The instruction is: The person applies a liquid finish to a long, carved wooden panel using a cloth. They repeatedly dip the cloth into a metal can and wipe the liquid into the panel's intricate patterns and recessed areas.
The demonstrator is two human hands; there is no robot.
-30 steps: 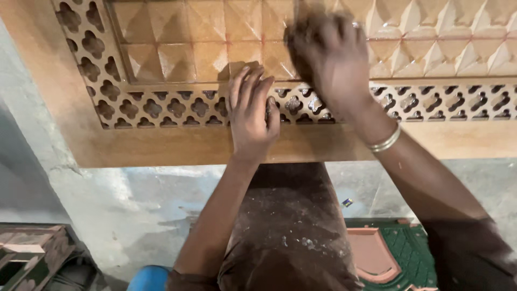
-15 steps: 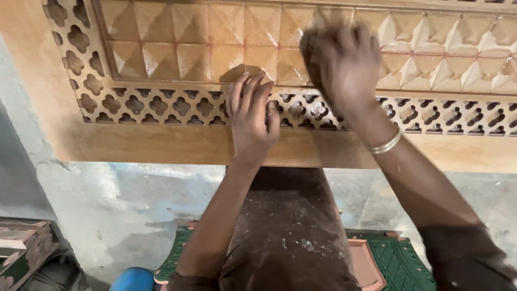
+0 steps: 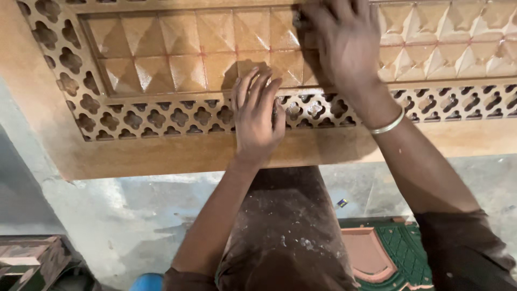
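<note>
— Wooden, that big carved panel [image 3: 177, 54]: tan, with a field of raised pyramid squares in the middle and a pierced lattice border [image 3: 161, 116] running along its near edge and down its left side.

— Where are the hands against that panel?

— Left hand [image 3: 257, 116] lies flat across the lattice border, fingers together and stretched out, the fingertips reaching up onto the lowest row of pyramids. It grips nothing; it just presses on the wood.

— And the other one?

— Right hand [image 3: 344, 51] sits farther in on the panel, over the pyramid field, to the right of the left hand. Its fingers are curled down onto the carving. Whether something is clamped under the palm I cannot tell; the hand covers that spot. A silver bangle [image 3: 389, 125] circles that wrist, right above the lattice border.

— What lies below the panel's near edge?

— A grey concrete floor [image 3: 107, 215]. A dusty brown garment [image 3: 291, 226] covers the person's lap beneath the plain edge strip, and a green and terracotta moulded piece [image 3: 396, 250] lies on the floor to the right of it.
</note>
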